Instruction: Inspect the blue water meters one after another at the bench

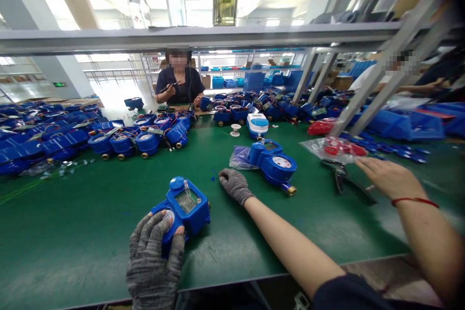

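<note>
My left hand [156, 252], in a grey glove with bare fingertips, is wrapped over the round dial part of a blue meter [196, 218]. The meter's square display housing and round blue cap face up beyond my fingers. To the right, my right hand [235, 187], gloved in grey, rests on the green table with its fingers curled in; whatever they may hold is hidden. Tiny blue pieces [213, 178] lie just left of it. Behind and right of that hand sits a second blue meter [279, 165] with a brass fitting, beside a clear plastic bag [241, 157].
Another person's bare hand [394, 179] reaches in from the right, near black-handled pliers [339, 177] and bagged red parts [343, 147]. Many blue meters [123, 144] fill the back and left. A white spool [235, 130] stands mid-table. A person [179, 82] sits opposite, below a shelf [254, 36].
</note>
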Available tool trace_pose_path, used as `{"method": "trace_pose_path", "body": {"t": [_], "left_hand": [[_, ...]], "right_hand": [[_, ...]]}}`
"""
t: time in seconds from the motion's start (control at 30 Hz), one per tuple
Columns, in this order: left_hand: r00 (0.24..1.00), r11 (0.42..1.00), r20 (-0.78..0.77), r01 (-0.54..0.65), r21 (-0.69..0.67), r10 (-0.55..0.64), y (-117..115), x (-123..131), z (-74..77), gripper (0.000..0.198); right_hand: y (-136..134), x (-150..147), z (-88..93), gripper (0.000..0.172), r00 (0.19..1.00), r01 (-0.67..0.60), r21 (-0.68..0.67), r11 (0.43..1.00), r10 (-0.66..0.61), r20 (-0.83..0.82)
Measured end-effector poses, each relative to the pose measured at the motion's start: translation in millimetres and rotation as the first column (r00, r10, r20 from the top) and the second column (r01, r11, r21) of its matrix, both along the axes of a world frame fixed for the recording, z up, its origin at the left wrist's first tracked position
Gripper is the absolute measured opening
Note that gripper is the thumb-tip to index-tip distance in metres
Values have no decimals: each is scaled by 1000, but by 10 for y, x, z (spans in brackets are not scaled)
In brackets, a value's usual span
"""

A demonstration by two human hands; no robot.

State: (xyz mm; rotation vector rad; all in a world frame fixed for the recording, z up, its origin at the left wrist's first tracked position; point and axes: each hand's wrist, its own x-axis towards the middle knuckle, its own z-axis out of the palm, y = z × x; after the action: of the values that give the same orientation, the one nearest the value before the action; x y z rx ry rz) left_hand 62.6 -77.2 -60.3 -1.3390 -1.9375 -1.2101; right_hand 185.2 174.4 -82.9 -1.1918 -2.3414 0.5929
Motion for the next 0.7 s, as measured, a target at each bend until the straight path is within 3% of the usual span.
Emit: {"method": "trace_pose_path", "body": {"t": [0.13,0.37,0.47,0.57,0.7], "left_hand": [[997,996,58,42,77,-47,6,7,-18,12],[926,968,301,184,171,-229,31,-162,-70,15],[811,950,499,218,224,-304,152,-313,-67,21],[624,918,674,244,314,-396,302,-445,-19,33],[437,848,736,373,376,-518,476,-542,46,35]], "right_hand": [[136,-144,-91,15,996,26,25,999,-28,85],[155,-189,-88,12,996,16,22,1000,-18,92],[76,-127,-49,14,999,-28,4,1000,28,36],[-91,8,-8,14,982,-163,-37,986,159,-106],[-373,231,66,10,869,-411,-105,906,354,-345]]}}
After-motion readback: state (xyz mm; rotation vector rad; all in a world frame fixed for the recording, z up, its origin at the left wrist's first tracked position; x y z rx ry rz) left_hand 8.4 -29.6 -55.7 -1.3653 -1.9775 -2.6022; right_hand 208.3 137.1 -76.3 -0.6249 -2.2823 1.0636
